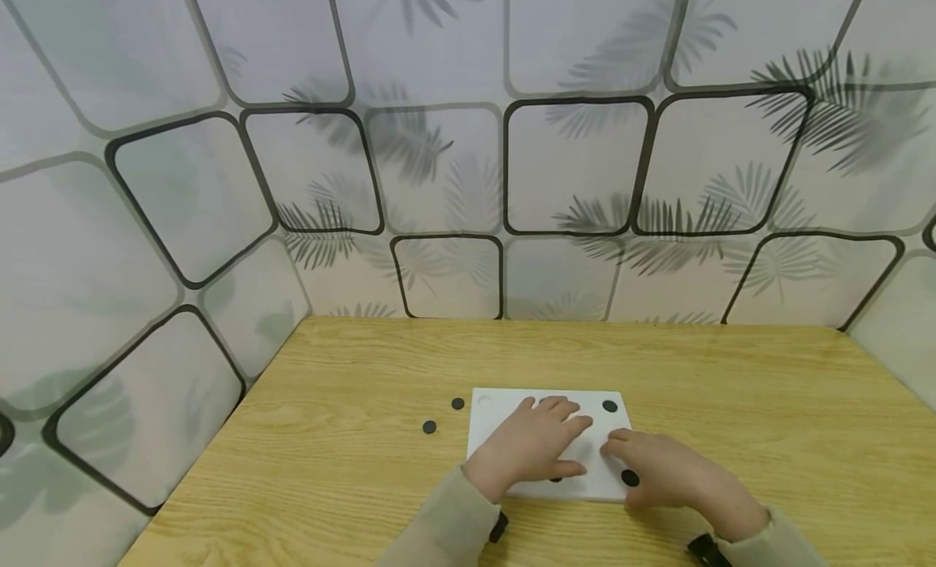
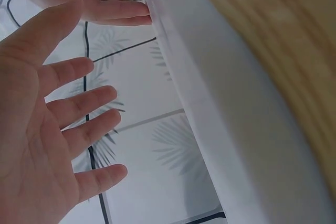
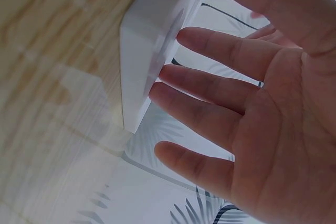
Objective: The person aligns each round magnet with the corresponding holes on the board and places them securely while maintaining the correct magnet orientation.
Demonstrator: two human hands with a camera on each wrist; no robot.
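A white rectangular board (image 1: 588, 487) lies flat on the wooden table, with black discs on it. One disc (image 1: 610, 406) sits at its far right corner, another (image 1: 630, 478) at the near right beside my right thumb. A third disc (image 1: 556, 478) is partly covered by my left hand. A shallow round recess (image 1: 483, 400) shows at the far left corner. My left hand (image 1: 528, 445) spreads its fingers over the board's middle, gripping nothing. My right hand (image 1: 661, 469) is at the right edge; in the right wrist view its extended fingertips (image 3: 170, 72) are right at the board's surface.
Two loose black discs lie on the table left of the board, one (image 1: 457, 404) near its far left corner and another (image 1: 429, 427) farther left. The wooden table (image 1: 329, 469) meets a wall covering (image 1: 446, 274) with leaf patterns at the back and left.
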